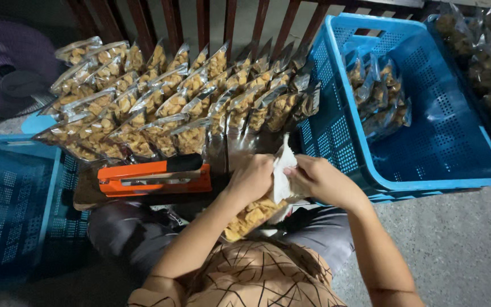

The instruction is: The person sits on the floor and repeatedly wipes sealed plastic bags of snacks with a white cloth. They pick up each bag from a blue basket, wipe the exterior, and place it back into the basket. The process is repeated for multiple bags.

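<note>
Clear pouch (252, 216) of golden-yellow snack pieces sits in the person's lap, near the middle of the scene, its open top pointing far. Both hands work at that top edge: the left hand (252, 179) is curled around the pouch's upper left side, and the right hand (316, 177) pinches the white upper flap (282, 170) from the right, fingers closed on it. Just left of the left hand lies an orange heat sealer (154, 176) with a black handle, resting on a board. Beyond it, rows of filled pouches (160, 96) stand leaning against one another, stretching far and left. To the right stands a blue plastic crate (456, 142) holding a few more filled pouches (379, 96) at its far left corner. Another blue crate (12, 199) stands at the near left.
</note>
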